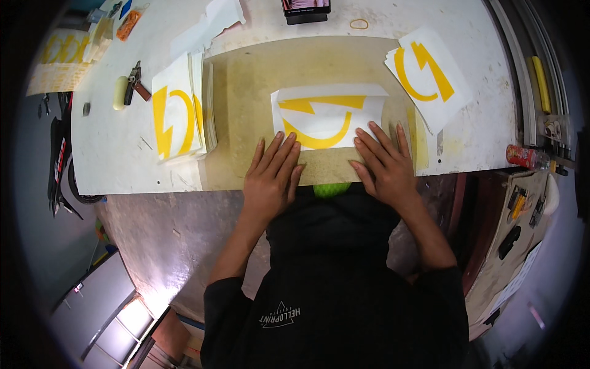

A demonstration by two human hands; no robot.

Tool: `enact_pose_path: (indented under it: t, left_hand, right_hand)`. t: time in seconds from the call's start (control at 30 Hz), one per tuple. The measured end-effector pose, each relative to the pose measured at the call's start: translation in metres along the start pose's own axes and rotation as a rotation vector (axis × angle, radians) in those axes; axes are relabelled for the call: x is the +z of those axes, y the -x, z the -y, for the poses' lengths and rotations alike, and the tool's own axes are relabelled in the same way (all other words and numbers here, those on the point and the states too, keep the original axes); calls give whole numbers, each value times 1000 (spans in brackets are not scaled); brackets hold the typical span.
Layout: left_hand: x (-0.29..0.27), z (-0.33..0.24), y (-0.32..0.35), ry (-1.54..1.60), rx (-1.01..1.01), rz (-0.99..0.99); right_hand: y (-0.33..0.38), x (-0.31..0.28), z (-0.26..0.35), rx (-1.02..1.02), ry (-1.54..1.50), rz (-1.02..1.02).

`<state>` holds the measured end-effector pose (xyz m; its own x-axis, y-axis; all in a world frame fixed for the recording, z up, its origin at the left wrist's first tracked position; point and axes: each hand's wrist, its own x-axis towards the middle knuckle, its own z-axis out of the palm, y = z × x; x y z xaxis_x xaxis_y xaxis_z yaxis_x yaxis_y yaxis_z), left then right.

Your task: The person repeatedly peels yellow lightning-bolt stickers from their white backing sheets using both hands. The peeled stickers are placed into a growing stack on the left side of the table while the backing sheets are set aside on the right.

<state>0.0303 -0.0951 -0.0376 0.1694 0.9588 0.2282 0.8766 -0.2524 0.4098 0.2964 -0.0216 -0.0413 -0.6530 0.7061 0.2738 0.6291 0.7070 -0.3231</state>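
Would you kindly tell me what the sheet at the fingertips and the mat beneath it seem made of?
Sheet: probably paper or film, smooth; it looks white and thin.
Mat: perhaps plastic or rubber, fairly dull; its tan surface looks flat and mottled.

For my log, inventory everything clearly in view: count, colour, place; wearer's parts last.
printed sheet: 1, white and yellow, mid-mat
left stack: 1, white and yellow, mat's left
right stack: 1, white and yellow, mat's upper right
mat: 1, tan, on table
table: 1, white, centre
device: 1, dark, top edge
band: 1, tan, right of device
loose paper: 1, white, above left stack
orange item: 1, orange, upper left
oblong item: 1, pale yellow, left
dark tool: 1, black, beside oblong item
bottle: 1, red-labelled, table's right end
motorbike: 1, black and red, far left
shirt: 1, black, bottom
left hand: 1, bare, sheet's lower left
right hand: 1, bare, sheet's lower right
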Motion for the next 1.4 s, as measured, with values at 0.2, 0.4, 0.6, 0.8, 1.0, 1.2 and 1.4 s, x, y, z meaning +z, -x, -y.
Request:
enact_pose_path:
  t: [0.2, 0.4, 0.6, 0.8, 1.0, 1.2, 1.4]
  left_hand:
    - [-3, 1, -1, -78, -22, 9]
    - [-6, 0, 3, -105, -50, 2]
    - [-7, 2, 2, -108, -34, 9]
    - [4, -30, -6, -154, -76, 16]
    - [32, -46, -14, 0, -17, 33]
    - [29, -47, -23, -76, -25, -54]
    - [33, -30, -45, -101, -28, -39]
  right_hand:
    - [-38, 26, 49, -29, -49, 40]
    - [-7, 12, 8, 65, 14, 34]
    - [12, -10, -14, 154, 97, 13]
    - [7, -9, -11, 129, 94, 13]
    - [-17, -34, 3, 90, -8, 64]
    - [-114, -9, -3, -86, -92, -124]
    - [-134, 9, -26, -72, -79, -57]
